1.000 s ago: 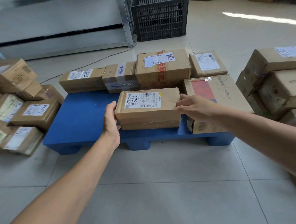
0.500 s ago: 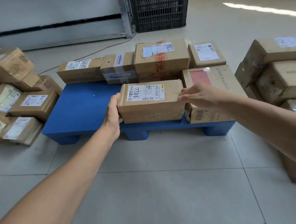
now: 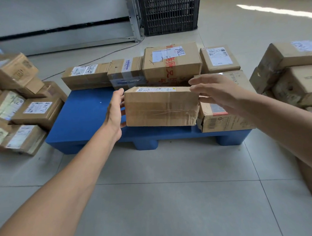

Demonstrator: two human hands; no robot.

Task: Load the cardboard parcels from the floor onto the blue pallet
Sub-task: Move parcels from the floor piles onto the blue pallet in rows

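1. Nearest, just behind the blue pallet's (image 3: 85, 114) front edge, the cardboard parcel (image 3: 160, 106) already rests on the deck, label up. What remains is squaring it, not carrying it.
2. The left hand (image 3: 114, 113) lies flat against the parcel's left end, fingers straight and together. It is best used as a pusher, low on the cardboard so the parcel slides rather than tips.
3. The right hand (image 3: 217, 94) hangs over the parcel's right end with fingers spread and gripping nothing. Whether it touches the cardboard I cannot tell.
4. On the pallet's right side sits the neighbour box (image 3: 223, 121), close against the parcel. Fingers should stay out of that seam, since a sideways shove could pinch them.
5. Along the pallet's far edge runs the back row (image 3: 172, 65). Nudging the parcel back towards it probably saves deck.
6. The pallet's left half is bare blue, so the floor stacks (image 3: 36, 112) left of it likely go there.
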